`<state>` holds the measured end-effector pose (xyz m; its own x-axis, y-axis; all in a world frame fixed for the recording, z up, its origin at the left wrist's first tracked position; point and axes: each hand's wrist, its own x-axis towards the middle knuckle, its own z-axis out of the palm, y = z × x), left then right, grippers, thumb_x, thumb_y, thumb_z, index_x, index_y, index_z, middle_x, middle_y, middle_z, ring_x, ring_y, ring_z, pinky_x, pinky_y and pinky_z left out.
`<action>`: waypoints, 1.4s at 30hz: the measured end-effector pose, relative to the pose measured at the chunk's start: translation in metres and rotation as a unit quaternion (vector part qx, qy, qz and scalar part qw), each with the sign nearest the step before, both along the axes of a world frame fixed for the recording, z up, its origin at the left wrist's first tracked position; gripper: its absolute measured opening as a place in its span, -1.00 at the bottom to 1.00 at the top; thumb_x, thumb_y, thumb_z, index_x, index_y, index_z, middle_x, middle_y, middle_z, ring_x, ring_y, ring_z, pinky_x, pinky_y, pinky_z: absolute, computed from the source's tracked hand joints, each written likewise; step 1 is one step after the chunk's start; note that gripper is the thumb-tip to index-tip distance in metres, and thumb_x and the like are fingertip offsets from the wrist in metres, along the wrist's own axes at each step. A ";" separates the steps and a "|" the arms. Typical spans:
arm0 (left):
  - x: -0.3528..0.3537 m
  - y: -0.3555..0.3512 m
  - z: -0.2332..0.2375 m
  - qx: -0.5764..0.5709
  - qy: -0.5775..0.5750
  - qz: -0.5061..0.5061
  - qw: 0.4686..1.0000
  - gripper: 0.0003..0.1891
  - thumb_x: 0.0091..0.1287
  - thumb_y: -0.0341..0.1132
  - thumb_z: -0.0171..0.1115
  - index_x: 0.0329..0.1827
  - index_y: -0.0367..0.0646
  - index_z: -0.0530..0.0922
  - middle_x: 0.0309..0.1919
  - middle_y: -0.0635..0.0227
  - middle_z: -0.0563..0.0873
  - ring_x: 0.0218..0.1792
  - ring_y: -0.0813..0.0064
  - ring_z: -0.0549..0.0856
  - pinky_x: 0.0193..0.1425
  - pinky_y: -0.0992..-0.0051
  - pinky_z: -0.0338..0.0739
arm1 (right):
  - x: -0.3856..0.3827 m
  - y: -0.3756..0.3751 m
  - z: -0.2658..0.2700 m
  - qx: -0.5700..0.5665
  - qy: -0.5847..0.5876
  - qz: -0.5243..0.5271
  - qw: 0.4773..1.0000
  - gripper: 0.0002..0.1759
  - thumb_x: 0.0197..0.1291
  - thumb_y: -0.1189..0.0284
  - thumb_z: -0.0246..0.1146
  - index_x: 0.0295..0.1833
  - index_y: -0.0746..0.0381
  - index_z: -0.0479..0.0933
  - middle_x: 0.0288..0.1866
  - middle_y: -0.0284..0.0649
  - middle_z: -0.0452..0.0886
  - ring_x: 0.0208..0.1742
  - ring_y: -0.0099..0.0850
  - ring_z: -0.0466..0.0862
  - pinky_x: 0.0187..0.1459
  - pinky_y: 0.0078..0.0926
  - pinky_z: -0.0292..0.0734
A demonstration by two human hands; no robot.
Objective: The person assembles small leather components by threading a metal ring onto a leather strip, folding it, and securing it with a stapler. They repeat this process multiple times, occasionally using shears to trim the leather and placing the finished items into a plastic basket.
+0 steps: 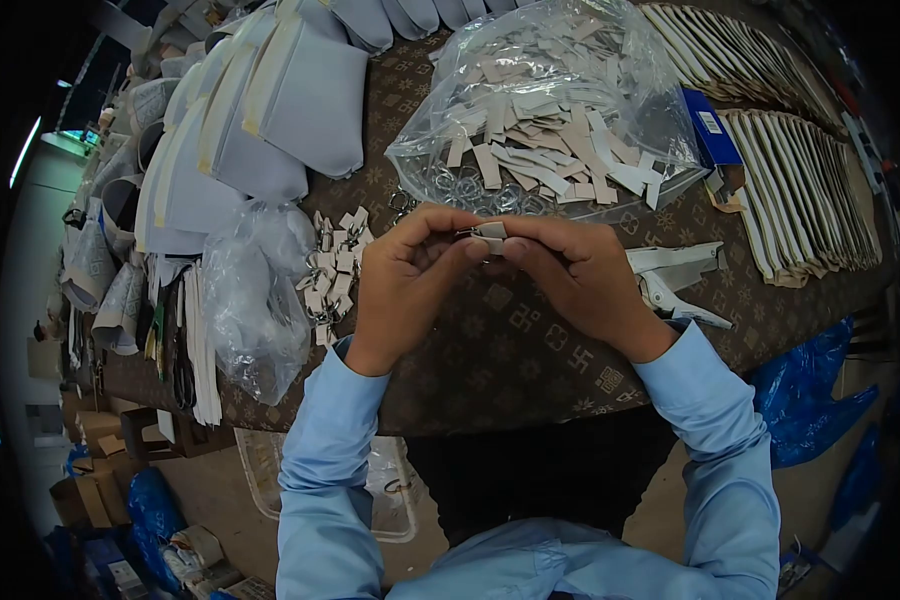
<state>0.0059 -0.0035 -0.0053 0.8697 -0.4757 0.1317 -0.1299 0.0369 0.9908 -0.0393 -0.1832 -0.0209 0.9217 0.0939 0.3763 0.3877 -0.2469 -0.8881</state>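
Just above the table, my left hand [406, 278] and my right hand [588, 280] meet fingertip to fingertip. Pinched between them is a short pale strip [490, 231], with a bit of metal showing at its left end. The fingers partly cover both, so the metal's shape cannot be made out. Behind the hands lies a clear plastic bag [425, 150] with many loose pale strips [542, 150] and several metal rings [460, 187]. Left of my left hand is a pile of small pale tabs with metal fittings [332, 270].
White-handled pliers or a similar tool [678, 275] lie to the right. Rows of folded pieces [795, 195] and a blue box [712, 128] stand behind them. Stacked grey-white panels [310, 95] and a crumpled clear bag [255, 300] occupy the left of the patterned tablecloth [490, 365].
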 end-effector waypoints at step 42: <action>-0.029 -0.032 -0.050 0.137 -0.363 -0.041 0.921 -0.83 0.13 -0.49 0.29 -0.23 -0.23 0.54 -0.28 0.18 0.62 -0.30 0.16 0.63 -0.26 0.37 0.54 | -0.084 -0.106 -0.012 -0.541 -0.047 -0.189 0.818 -0.09 -0.06 -0.18 0.27 0.19 0.35 0.31 0.02 -0.03 0.38 0.11 -0.06 0.38 0.24 -0.10 0.26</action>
